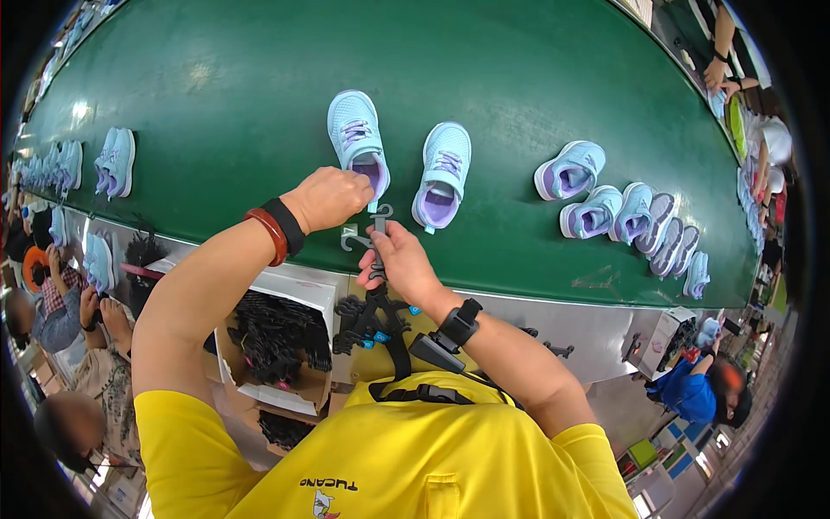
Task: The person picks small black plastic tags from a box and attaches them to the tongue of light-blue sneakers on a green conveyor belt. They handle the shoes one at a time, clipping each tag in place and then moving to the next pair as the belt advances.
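Observation:
Two light-blue children's sneakers with lilac laces and linings stand on the green table. At the heel opening of the left sneaker (pixel 354 130), my left hand (pixel 328 201) is closed, its fingertips curled on the collar and partly hidden. Just below that heel, my right hand (pixel 399 262) grips a dark grey plastic shoe hanger (pixel 379 227), its hooked ends showing above and beside the fingers. The right sneaker (pixel 443 173) stands a little apart, touched by neither hand.
The green table (pixel 259 78) curves across the view. More sneakers (pixel 635 212) stand and lie at right, and another pair (pixel 115 163) at left. Below the table edge are a carton (pixel 281 337) of black hangers and several hanging hangers (pixel 372 320). Other people work at both sides.

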The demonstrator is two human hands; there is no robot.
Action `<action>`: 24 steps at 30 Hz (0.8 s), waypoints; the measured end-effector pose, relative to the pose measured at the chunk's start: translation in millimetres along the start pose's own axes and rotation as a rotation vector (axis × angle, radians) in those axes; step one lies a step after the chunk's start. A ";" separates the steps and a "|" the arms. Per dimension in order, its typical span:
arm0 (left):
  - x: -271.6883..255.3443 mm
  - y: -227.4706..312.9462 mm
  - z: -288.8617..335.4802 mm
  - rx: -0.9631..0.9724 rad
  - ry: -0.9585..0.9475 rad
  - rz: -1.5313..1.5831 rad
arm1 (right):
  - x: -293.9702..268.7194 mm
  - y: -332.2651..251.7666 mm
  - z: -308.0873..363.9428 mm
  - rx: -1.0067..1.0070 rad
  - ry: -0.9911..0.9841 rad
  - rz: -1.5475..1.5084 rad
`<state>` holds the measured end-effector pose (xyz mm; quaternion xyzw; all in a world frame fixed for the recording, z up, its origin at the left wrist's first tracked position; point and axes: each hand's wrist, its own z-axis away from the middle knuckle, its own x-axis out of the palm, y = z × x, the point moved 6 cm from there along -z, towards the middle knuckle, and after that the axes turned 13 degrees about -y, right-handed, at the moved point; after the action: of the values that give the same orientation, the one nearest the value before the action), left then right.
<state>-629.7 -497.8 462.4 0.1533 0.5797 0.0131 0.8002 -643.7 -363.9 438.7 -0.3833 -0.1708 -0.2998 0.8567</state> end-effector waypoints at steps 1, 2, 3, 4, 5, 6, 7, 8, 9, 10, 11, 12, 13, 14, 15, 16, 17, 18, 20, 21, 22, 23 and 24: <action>-0.5 -0.6 0.7 0.004 -0.006 -0.004 | 4.5 -3.9 0.1 -0.009 -0.030 0.070; -1.3 -1.5 1.7 0.009 -0.011 -0.008 | 7.2 -9.7 0.3 0.025 -0.078 0.227; -1.4 -2.4 2.8 0.013 -0.017 -0.012 | 7.4 -18.0 -0.8 0.060 -0.125 0.383; -2.4 -4.3 3.9 0.005 0.001 -0.001 | 6.1 -25.7 -2.2 0.093 -0.171 0.542; -2.9 -6.6 4.1 -0.001 0.020 0.009 | 0.2 -31.8 -4.0 0.148 -0.185 0.602; -2.9 -8.2 4.8 -0.007 0.040 0.020 | -2.9 -39.2 -3.3 0.165 -0.210 0.645; -7.4 -8.0 4.8 -0.048 0.081 0.066 | -5.1 -47.4 -0.3 0.157 -0.240 0.632; -9.1 -4.8 5.4 -0.067 0.073 0.064 | -6.6 -52.9 3.7 0.148 -0.269 0.619; -11.3 -0.6 8.1 -0.086 0.065 0.063 | -9.8 -56.4 9.2 0.088 -0.232 0.597; -19.0 5.3 10.4 -0.104 0.058 0.061 | -11.8 -56.9 16.4 0.027 -0.194 0.576; -20.6 16.7 10.8 -0.069 -0.073 -0.039 | -13.4 -57.1 21.3 -0.033 -0.165 0.554; -23.7 23.8 12.0 -0.044 -0.041 0.027 | -23.4 -67.0 30.3 -0.198 -0.037 0.785; -22.8 25.3 10.8 -0.079 -0.062 0.058 | -34.9 -75.4 44.7 -0.368 0.086 1.012; -19.6 24.9 11.8 -0.117 -0.084 0.089 | -39.3 -85.8 59.6 -0.545 0.212 1.231; -14.7 23.6 14.2 -0.128 -0.077 0.115 | -44.9 -91.3 68.2 -0.579 0.275 1.274; -9.0 22.6 15.4 -0.141 -0.066 0.140 | -48.4 -97.8 76.9 -0.615 0.336 1.317; -9.8 24.0 13.0 -0.135 -0.053 0.165 | -55.8 -88.1 74.3 -0.556 0.260 1.392; -11.4 25.8 14.8 -0.137 -0.055 0.194 | -59.2 -78.1 70.5 -0.532 0.219 1.469; -18.7 28.0 19.2 -0.136 -0.057 0.243 | -57.3 -67.8 63.2 -0.484 0.146 1.621; -20.2 28.2 18.9 -0.148 -0.059 0.250 | -57.8 -69.3 62.8 -0.502 0.183 1.672; -18.2 28.5 23.6 -0.170 -0.069 0.261 | -53.1 -73.4 63.0 -0.549 0.206 1.723; -16.9 29.1 27.9 -0.193 -0.079 0.272 | -47.9 -79.2 63.4 -0.596 0.229 1.773; -16.5 30.3 30.7 -0.224 -0.085 0.273 | -42.9 -84.2 63.9 -0.644 0.253 1.823</action>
<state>-601.8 -479.3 494.2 0.1410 0.5139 0.1795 0.8269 -734.7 -343.3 504.3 -0.5492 0.3746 0.4067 0.6266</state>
